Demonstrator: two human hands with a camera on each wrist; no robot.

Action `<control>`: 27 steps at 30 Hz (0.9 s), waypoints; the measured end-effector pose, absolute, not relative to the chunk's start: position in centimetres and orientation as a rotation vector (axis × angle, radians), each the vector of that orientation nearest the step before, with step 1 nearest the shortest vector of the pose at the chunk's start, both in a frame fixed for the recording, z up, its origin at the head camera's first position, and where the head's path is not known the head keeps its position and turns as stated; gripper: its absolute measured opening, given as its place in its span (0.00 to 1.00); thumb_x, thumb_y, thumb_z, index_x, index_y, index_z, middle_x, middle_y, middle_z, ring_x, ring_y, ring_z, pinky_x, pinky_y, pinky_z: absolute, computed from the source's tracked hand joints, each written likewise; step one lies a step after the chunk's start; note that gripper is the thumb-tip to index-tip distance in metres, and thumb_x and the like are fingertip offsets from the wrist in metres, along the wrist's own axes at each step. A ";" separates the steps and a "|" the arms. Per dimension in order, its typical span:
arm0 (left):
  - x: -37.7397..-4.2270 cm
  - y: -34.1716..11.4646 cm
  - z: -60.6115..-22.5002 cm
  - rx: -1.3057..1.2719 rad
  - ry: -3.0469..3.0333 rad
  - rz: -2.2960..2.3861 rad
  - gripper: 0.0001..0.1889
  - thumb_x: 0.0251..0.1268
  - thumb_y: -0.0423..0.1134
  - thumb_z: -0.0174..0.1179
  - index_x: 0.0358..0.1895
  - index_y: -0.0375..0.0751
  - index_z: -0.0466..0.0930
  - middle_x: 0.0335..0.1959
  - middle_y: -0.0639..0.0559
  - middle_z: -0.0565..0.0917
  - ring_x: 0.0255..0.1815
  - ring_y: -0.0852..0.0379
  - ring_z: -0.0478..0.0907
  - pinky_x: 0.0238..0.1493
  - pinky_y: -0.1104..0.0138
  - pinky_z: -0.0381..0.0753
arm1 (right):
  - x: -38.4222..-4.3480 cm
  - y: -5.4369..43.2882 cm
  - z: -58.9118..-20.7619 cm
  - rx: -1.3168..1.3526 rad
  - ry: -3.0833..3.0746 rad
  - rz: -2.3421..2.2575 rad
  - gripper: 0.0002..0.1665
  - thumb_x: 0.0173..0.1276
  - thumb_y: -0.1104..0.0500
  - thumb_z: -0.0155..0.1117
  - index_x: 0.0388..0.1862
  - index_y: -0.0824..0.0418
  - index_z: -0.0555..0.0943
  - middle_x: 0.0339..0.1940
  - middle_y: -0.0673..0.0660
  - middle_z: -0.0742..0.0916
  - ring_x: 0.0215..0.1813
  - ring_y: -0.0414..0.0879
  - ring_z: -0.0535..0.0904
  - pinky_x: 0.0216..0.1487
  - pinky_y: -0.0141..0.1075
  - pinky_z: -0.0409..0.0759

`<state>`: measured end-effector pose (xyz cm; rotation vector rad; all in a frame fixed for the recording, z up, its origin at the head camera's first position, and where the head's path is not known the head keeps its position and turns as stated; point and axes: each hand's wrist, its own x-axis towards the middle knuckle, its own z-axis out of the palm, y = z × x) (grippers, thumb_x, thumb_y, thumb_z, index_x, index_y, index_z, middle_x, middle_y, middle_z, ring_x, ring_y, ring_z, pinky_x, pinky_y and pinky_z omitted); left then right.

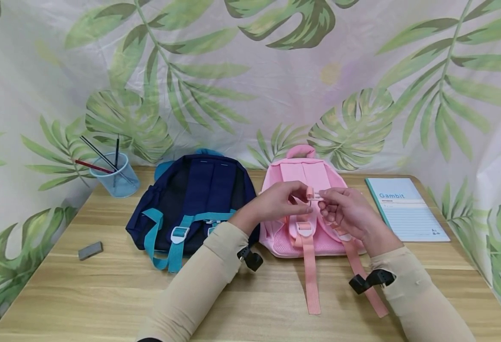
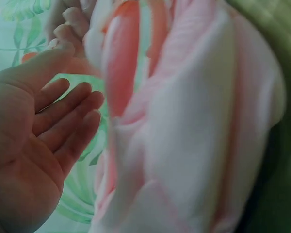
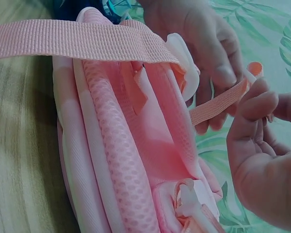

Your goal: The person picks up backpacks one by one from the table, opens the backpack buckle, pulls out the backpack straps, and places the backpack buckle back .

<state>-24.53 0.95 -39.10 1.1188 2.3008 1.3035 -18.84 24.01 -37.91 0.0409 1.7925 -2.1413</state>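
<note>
A pink backpack [image 1: 271,232] stands on the table, its shoulder straps toward me. My right hand [image 1: 354,211] pinches a small white buckle [image 1: 316,196] between thumb and forefinger. A peach strap [image 3: 218,103] runs from the backpack to this buckle and loops up at its end. From the other side, my left hand [image 1: 276,204] pinches the strap end beside the buckle with thumb and forefinger; its other fingers [image 2: 63,119] are spread loosely. Two more peach straps [image 1: 311,280] hang over the table, one through a white adjuster [image 1: 304,229].
A navy backpack [image 1: 243,190] with turquoise straps stands just left of the pink one. Further left are a blue mesh cup [image 1: 124,183] of pencils and a grey eraser [image 1: 90,251]. A notebook [image 1: 410,213] lies at the right. Leaf-print cloth [image 1: 276,85] hangs behind the table [image 1: 83,299].
</note>
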 end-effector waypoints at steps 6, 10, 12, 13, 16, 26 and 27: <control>-24.1 1.4 -39.6 1.064 2.318 1.316 0.11 0.73 0.38 0.72 0.52 0.38 0.85 0.48 0.45 0.92 0.49 0.60 0.87 0.55 0.73 0.83 | -18.8 24.1 -37.9 0.038 1.806 -2.123 0.20 0.87 0.60 0.53 0.36 0.54 0.89 0.27 0.48 0.88 0.27 0.37 0.81 0.29 0.26 0.80; -24.1 1.5 -39.6 1.059 2.322 1.323 0.10 0.73 0.37 0.72 0.52 0.38 0.86 0.47 0.46 0.92 0.46 0.62 0.86 0.53 0.74 0.83 | -18.8 24.1 -37.9 0.056 1.781 -2.149 0.21 0.87 0.61 0.53 0.35 0.55 0.89 0.26 0.48 0.88 0.26 0.36 0.81 0.29 0.26 0.81; -24.1 1.5 -39.6 1.055 2.327 1.316 0.10 0.73 0.36 0.72 0.52 0.38 0.87 0.47 0.46 0.93 0.47 0.61 0.86 0.53 0.74 0.83 | -18.8 24.0 -37.8 0.065 1.770 -2.162 0.22 0.87 0.61 0.52 0.34 0.55 0.89 0.25 0.48 0.88 0.26 0.37 0.81 0.29 0.26 0.81; -24.1 1.5 -39.6 1.054 2.331 1.310 0.10 0.73 0.37 0.72 0.52 0.38 0.87 0.47 0.46 0.93 0.47 0.61 0.87 0.53 0.74 0.83 | -18.8 24.0 -37.8 0.066 1.766 -2.169 0.22 0.87 0.62 0.52 0.34 0.55 0.89 0.25 0.48 0.88 0.25 0.37 0.80 0.29 0.26 0.81; -24.1 1.6 -39.7 1.053 2.334 1.293 0.11 0.74 0.36 0.71 0.54 0.38 0.87 0.48 0.45 0.93 0.48 0.60 0.87 0.54 0.73 0.84 | -18.7 24.0 -37.7 0.063 1.760 -2.182 0.22 0.87 0.62 0.53 0.33 0.55 0.89 0.25 0.47 0.87 0.25 0.36 0.80 0.29 0.26 0.81; -24.0 1.7 -39.7 1.055 2.326 1.286 0.11 0.74 0.36 0.71 0.54 0.36 0.87 0.46 0.45 0.92 0.44 0.62 0.86 0.51 0.75 0.83 | -18.6 24.1 -37.2 0.085 1.742 -2.213 0.22 0.87 0.61 0.53 0.32 0.55 0.89 0.24 0.47 0.87 0.24 0.37 0.77 0.28 0.26 0.79; -23.9 1.7 -39.7 1.050 2.327 1.283 0.11 0.74 0.36 0.71 0.54 0.37 0.87 0.46 0.45 0.92 0.44 0.62 0.86 0.51 0.75 0.83 | -18.6 24.1 -37.2 0.092 1.742 -2.216 0.22 0.87 0.61 0.53 0.32 0.55 0.89 0.24 0.47 0.86 0.24 0.37 0.77 0.27 0.27 0.79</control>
